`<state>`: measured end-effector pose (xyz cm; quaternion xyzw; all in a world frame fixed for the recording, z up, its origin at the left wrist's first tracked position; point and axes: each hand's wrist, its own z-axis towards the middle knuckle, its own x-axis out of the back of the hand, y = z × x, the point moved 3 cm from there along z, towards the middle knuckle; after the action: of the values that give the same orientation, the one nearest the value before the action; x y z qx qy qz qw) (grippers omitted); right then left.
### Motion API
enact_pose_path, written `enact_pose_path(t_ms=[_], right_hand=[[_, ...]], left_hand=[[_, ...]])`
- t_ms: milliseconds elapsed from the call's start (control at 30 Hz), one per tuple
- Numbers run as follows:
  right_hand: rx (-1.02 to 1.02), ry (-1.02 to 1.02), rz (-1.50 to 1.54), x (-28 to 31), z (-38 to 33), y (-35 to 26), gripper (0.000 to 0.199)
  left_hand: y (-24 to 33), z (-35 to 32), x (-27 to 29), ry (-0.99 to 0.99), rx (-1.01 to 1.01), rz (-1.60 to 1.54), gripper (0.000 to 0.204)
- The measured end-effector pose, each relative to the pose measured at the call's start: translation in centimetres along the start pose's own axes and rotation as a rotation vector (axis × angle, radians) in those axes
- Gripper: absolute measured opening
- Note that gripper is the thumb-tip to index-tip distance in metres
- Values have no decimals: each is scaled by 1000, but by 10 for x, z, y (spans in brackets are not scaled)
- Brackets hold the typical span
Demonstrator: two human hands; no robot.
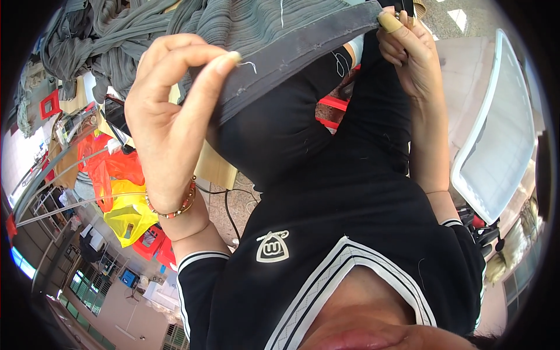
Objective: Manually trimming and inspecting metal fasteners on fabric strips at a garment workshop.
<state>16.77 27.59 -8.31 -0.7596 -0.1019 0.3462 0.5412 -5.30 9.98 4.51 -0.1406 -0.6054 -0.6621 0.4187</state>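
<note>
A grey pleated garment hangs across the top, with a smooth dark grey band along its near edge. My left hand pinches the band's left part between thumb and fingers, beside a loose white thread. At the upper right, my right hand is closed on the band's other end, its thumb in a tan finger cover. Something small and dark shows at the right fingers, too hidden to name. The band is stretched slantwise between both hands, above my black-clad lap.
More grey pleated fabric is heaped at the upper left. Red and yellow plastic bags hang at the left, near red bins. A translucent white plastic tub stands at the right. A black cable runs across the floor.
</note>
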Motion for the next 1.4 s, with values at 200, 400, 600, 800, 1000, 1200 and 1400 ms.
enact_pose_path(t_ms=[200,400,600,800,1000,1200,1400], right_hand=[[14,6,-12,-1,-2,-1,14],[8,1,-5,2,-1,0,15],[10,18,39,5,-5,-2,14],[13,6,31,-6,-4,-5,9],[5,32,-5,-10,-7,-12,10],[10,14,9,-9,-7,-13,11],[11,-14,46,-7,-7,-11,12]], left_hand=[[-15,-9,6,167,93,-271,6],[-15,-2,4,146,79,-304,9],[7,7,-3,-62,56,41,22],[6,8,-9,-59,63,36,7],[-1,2,-13,30,98,-103,6],[-8,-3,-16,107,58,-127,9],[-14,-5,-14,161,89,-234,8]])
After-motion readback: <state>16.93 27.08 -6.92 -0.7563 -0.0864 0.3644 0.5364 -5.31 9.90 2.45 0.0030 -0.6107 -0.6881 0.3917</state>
